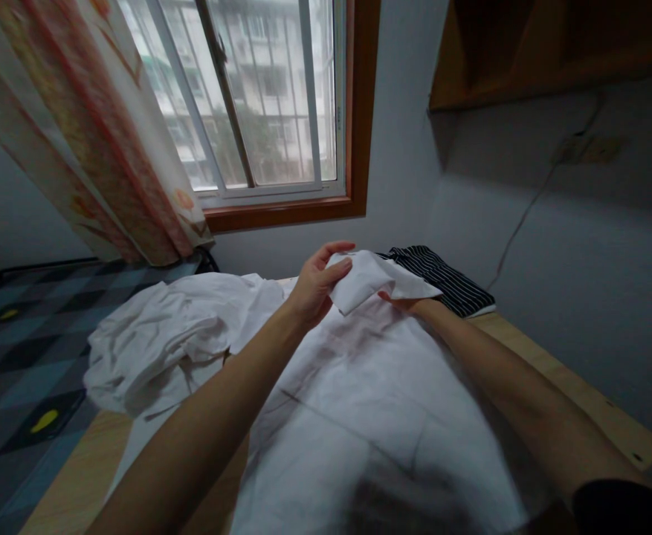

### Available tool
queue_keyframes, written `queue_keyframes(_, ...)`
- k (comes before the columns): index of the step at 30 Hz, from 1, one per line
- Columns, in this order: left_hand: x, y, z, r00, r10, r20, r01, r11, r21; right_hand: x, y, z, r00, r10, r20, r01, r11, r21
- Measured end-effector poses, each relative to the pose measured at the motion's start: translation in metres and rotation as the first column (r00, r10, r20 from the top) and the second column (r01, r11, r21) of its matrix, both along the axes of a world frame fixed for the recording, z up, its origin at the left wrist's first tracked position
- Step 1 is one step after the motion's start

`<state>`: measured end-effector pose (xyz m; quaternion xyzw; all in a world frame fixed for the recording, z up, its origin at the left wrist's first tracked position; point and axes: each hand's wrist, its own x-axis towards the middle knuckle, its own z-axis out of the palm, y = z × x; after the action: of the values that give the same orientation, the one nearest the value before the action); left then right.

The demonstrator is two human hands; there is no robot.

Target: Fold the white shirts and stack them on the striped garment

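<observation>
A white garment (359, 394), likely a shirt, spreads from the far part of the table toward me, with faint creases and shadows across it. At its far end a pointed, collar-like flap is lifted up. My left hand (315, 286) pinches the left side of this flap between thumb and fingers. From the right, my right hand (407, 303) reaches under the same flap; most of its fingers are hidden by the fabric, and it appears to grip the edge there.
Left of my forearm lies a crumpled white cloth heap (181, 334). A folded black cloth with white stripes (442, 282) rests at the wooden table's (571, 386) far right. A checked bed (36, 357), a curtain (108, 134) and a wall shelf (504, 44) surround it.
</observation>
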<state>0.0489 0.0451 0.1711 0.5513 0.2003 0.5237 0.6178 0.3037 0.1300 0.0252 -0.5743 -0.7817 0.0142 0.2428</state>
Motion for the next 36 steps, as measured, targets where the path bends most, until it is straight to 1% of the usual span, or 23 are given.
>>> queue_keyframes(3,-0.016,-0.021,-0.03,0.997,-0.017,-0.069,0.009,0.993,-0.114,-0.008,-0.045,-0.006,0.993,0.09,0.076,-0.084,0.993,-0.079)
queue_keyframes(6,-0.04,-0.047,-0.065,0.973,-0.044,-0.224,0.005,0.985,-0.173,0.003,-0.096,-0.005,0.938,0.303,0.166,-0.298,0.953,-0.057)
queue_keyframes(7,-0.048,-0.054,-0.075,0.957,-0.061,-0.282,0.01,0.983,-0.181,0.01,-0.109,-0.003,0.918,0.341,0.205,-0.336,0.94,-0.058)
queue_keyframes(9,-0.062,-0.065,-0.093,0.904,-0.09,-0.417,0.022,0.986,-0.165,0.025,-0.129,-0.001,0.898,0.345,0.272,-0.341,0.938,-0.062)
queue_keyframes(11,-0.072,-0.071,-0.105,0.818,-0.083,-0.569,0.022,0.993,-0.113,0.039,-0.138,0.0,0.903,0.294,0.313,-0.29,0.955,-0.062)
queue_keyframes(13,-0.078,-0.074,-0.112,0.721,-0.054,-0.691,0.004,0.997,-0.073,0.05,-0.138,0.002,0.914,0.241,0.327,-0.225,0.971,-0.085)
queue_keyframes(15,-0.08,-0.074,-0.116,0.658,-0.041,-0.752,-0.029,0.996,-0.08,0.057,-0.132,0.006,0.938,0.128,0.321,-0.108,0.991,-0.079)
queue_keyframes(17,-0.08,-0.074,-0.118,0.636,-0.032,-0.771,-0.078,0.991,-0.106,0.058,-0.122,0.012,0.958,-0.063,0.28,0.061,0.998,0.018)
queue_keyframes(19,-0.078,-0.075,-0.12,0.626,-0.018,-0.78,-0.14,0.981,-0.134,0.053,-0.107,0.019,0.954,-0.208,0.216,0.175,0.971,0.163)
queue_keyframes(20,-0.077,-0.075,-0.122,0.619,-0.02,-0.785,-0.172,0.972,-0.16,0.049,-0.099,0.022,0.953,-0.224,0.206,0.177,0.959,0.221)
queue_keyframes(22,-0.076,-0.077,-0.127,0.615,-0.046,-0.787,-0.237,0.941,-0.24,0.037,-0.082,0.023,0.949,-0.164,0.268,0.094,0.962,0.258)
queue_keyframes(24,-0.076,-0.078,-0.134,0.651,-0.069,-0.756,-0.283,0.902,-0.327,0.027,-0.066,0.017,0.921,-0.089,0.38,0.02,0.983,0.182)
queue_keyframes(26,-0.079,-0.08,-0.141,0.697,-0.066,-0.714,-0.291,0.884,-0.365,0.022,-0.053,0.005,0.89,-0.071,0.45,0.045,0.997,0.067)
queue_keyframes(27,-0.08,-0.08,-0.143,0.699,-0.054,-0.713,-0.289,0.891,-0.35,0.022,-0.048,-0.001,0.883,-0.082,0.463,0.084,0.996,0.016)
queue_keyframes(28,-0.082,-0.081,-0.145,0.677,-0.037,-0.735,-0.283,0.909,-0.306,0.024,-0.043,-0.008,0.879,-0.1,0.465,0.128,0.991,-0.027)
queue_keyframes(29,-0.084,-0.082,-0.145,0.625,0.003,-0.78,-0.28,0.934,-0.221,0.027,-0.039,-0.014,0.879,-0.118,0.462,0.165,0.984,-0.061)
queue_keyframes(30,-0.086,-0.083,-0.144,0.544,0.081,-0.835,-0.278,0.956,-0.089,0.03,-0.036,-0.018,0.879,-0.131,0.458,0.19,0.978,-0.086)
queue_keyframes(31,-0.087,-0.085,-0.142,0.444,0.202,-0.873,-0.267,0.96,0.086,0.033,-0.033,-0.021,0.881,-0.138,0.453,0.205,0.974,-0.101)
queue_keyframes(32,-0.087,-0.087,-0.139,0.343,0.349,-0.872,-0.233,0.931,0.281,0.035,-0.032,-0.023,0.882,-0.142,0.45,0.211,0.972,-0.107)
queue_keyframes(33,-0.087,-0.089,-0.135,0.26,0.49,-0.832,-0.169,0.871,0.461,0.035,-0.031,-0.023,0.882,-0.145,0.448,0.212,0.972,-0.103)
queue_keyframes(34,-0.085,-0.09,-0.132,0.21,0.596,-0.775,-0.079,0.8,0.595,0.034,-0.03,-0.021,0.883,-0.154,0.444,0.213,0.973,-0.086)
queue_keyframes(35,-0.082,-0.091,-0.13,0.191,0.656,-0.73,0.027,0.74,0.672,0.03,-0.03,-0.019,0.884,-0.167,0.437,0.215,0.975,-0.062)
queue_keyframes(36,-0.079,-0.092,-0.129,0.192,0.666,-0.721,0.142,0.708,0.692,0.024,-0.031,-0.017,0.886,-0.18,0.428,0.215,0.976,-0.035)
